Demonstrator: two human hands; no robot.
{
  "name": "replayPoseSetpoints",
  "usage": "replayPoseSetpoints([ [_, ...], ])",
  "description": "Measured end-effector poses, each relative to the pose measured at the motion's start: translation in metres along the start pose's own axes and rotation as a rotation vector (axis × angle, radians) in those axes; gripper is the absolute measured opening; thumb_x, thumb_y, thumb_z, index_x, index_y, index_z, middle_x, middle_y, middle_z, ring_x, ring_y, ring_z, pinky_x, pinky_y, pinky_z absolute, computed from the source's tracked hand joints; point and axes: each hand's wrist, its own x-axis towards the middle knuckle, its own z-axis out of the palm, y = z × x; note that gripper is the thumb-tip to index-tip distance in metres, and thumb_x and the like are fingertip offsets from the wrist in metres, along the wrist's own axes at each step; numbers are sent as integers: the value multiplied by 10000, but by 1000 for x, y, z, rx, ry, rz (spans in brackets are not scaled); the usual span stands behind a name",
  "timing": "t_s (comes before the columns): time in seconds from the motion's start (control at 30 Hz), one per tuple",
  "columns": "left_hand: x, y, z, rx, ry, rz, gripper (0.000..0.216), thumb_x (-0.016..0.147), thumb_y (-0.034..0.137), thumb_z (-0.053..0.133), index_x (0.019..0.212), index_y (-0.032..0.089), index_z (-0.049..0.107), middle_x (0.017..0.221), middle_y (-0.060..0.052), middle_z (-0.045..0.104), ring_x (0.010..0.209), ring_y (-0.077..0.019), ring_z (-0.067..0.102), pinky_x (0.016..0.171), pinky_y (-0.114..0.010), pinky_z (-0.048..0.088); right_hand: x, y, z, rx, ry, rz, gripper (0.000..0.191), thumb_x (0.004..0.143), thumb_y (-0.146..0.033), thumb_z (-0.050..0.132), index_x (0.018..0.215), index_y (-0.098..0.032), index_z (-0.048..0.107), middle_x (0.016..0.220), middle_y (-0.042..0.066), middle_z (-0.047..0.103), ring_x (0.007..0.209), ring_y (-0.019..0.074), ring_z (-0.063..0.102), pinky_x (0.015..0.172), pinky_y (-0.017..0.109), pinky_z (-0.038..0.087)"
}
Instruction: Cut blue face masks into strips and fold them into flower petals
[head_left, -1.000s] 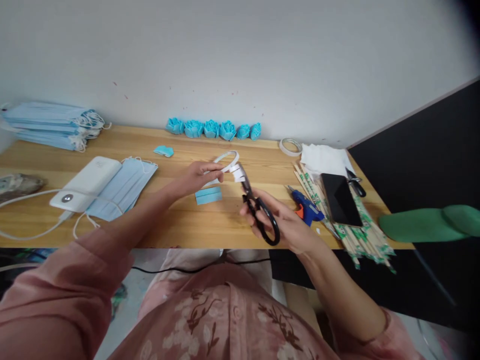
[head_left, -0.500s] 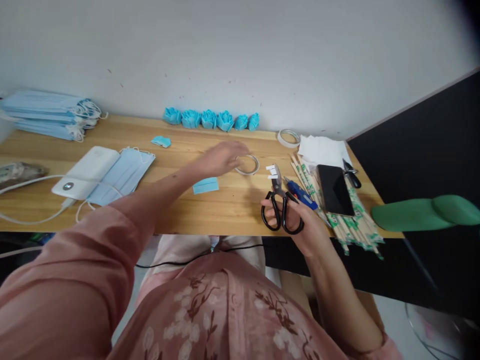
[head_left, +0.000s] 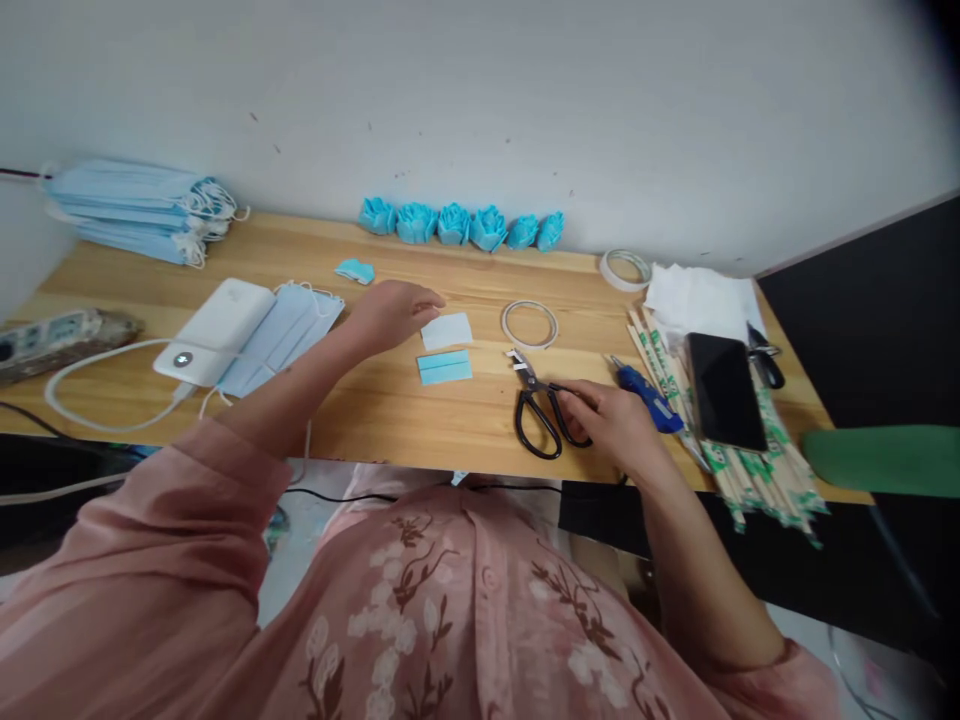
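Note:
My left hand [head_left: 397,312] hovers at the left of a small white rectangular piece [head_left: 448,331], thumb and forefinger apart at its upper left corner. Just in front of that lies a blue pleated piece [head_left: 445,367], cut like a strip of mask fabric. With its fingers at the right handle loop, my right hand [head_left: 611,420] holds a pair of black-handled scissors [head_left: 534,386] low on the table. Short white strips [head_left: 517,361] stick to the scissor blades. A narrow tape roll [head_left: 530,325] lies flat behind the scissors.
Blue fabric flowers [head_left: 454,224] line the wall. Left are stacked masks [head_left: 127,210], a power bank [head_left: 217,330] with cable and another mask [head_left: 289,335]. Right are a wider tape roll [head_left: 625,270], blue glue gun [head_left: 645,393], wrapped chopsticks [head_left: 739,475], phone [head_left: 725,390] and green bottle [head_left: 885,460].
My left hand has drawn back leftward from the narrow tape roll, uncovering the white piece. My right hand has turned over and lowered the scissors towards the table.

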Motion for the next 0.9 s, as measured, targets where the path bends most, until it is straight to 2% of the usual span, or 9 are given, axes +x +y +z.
replayPoseSetpoints([
  [0.1,4,-3,8,52,-20,32,311,927,338,535,1065,202,778,1091,-84,781,1017,-254,698,896,-336,484,0,-5,-10,-308,176,-82,349,966,-378,513,1094,-188,777,1012,137,794,879,277,740,737,357,524],
  [0.17,8,-3,13,72,-7,44,289,929,338,542,1042,200,770,1071,-84,772,1003,-243,688,881,-320,470,2,-13,-14,-343,229,-150,353,979,-374,504,1113,-183,769,1089,146,785,971,297,733,801,376,523],
  [0.3,17,1,17,132,-47,-9,265,890,345,621,1049,163,730,1071,-105,750,994,-246,665,840,-313,446,19,-39,-8,-192,159,-254,347,983,-378,519,1143,-183,757,1128,122,784,1006,282,729,852,375,527],
  [0.43,20,6,17,121,-136,-4,159,867,287,626,905,153,703,1012,-101,742,954,-245,648,805,-336,433,50,-68,10,-130,127,-337,308,967,-323,531,1138,-198,755,1085,96,787,947,255,730,809,360,544],
  [0.5,19,6,16,12,-125,-2,140,856,285,626,851,156,682,965,-89,730,912,-229,638,782,-336,434,67,-78,19,-138,143,-346,304,954,-298,536,1134,-189,755,1079,107,783,928,263,726,806,376,549],
  [0.57,17,6,14,-232,-111,-37,160,842,319,637,829,160,652,882,-63,707,821,-193,626,725,-314,443,83,-85,26,-91,169,-343,345,945,-324,557,1200,-172,732,1094,127,775,950,273,724,841,398,553],
  [0.7,7,11,5,-792,-88,-109,200,796,344,672,817,164,588,756,-12,653,671,-126,600,627,-252,467,103,-92,33,280,100,-359,505,941,-507,567,1311,-180,674,1242,114,737,1110,261,696,939,391,547],
  [0.8,0,18,-1,-927,-65,-148,210,765,323,703,821,168,572,687,6,635,615,-116,601,590,-240,485,111,-96,38,530,-16,-336,546,894,-631,587,1215,-211,726,1179,69,755,1068,237,696,904,360,550],
  [0.9,-1,21,-2,-925,-5,-182,217,753,317,718,825,165,580,695,1,656,611,-119,608,551,-223,470,117,-97,48,662,-123,-308,454,792,-605,719,999,-203,769,929,26,759,854,195,683,768,307,537],
])
